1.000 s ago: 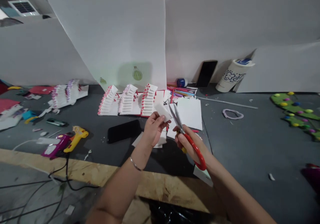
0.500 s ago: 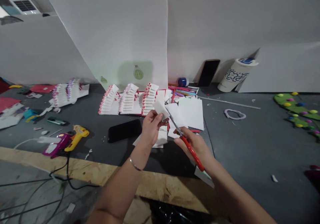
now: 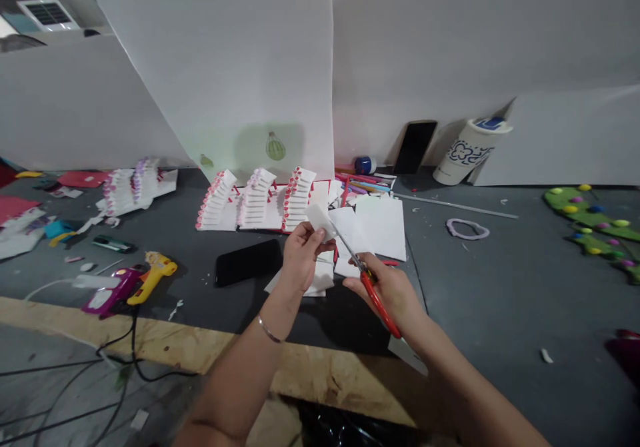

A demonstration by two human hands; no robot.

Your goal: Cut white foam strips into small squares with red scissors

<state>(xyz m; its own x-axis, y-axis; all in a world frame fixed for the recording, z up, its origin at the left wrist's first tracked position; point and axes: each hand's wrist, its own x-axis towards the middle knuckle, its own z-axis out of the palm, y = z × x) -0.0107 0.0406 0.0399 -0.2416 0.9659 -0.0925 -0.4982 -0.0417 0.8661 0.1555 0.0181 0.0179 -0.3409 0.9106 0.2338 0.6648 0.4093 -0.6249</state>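
L hand (image 3: 303,254) over front-ctr of dark gray flat counter (image 3: 500,300), its grip pinching small white rectangular paper-like piece (image 3: 317,216) btwn thumb & fingers. Piece is held up off the counter, approx. mid-way btwn front & back edges.

R hand (image 3: 393,294), just right of it, has its grip closed round red-handled metal scissors (image 3: 369,284); can't tell which fingers are in the loops. Blades look nearly together, tips at piece's R side; can't tell if they're cutting.

Flat black phone (image 3: 249,262) lies left of L hand; loose white paper sheets (image 3: 385,224) lie beyond R hand, twd back edge. Yellow plastic glue gun (image 3: 153,277) near front edge, L side. White cup w/ blue pattern (image 3: 463,154) at back edge, R of ctr. Green strips w/ colored balls (image 3: 583,212) by R edge of view.
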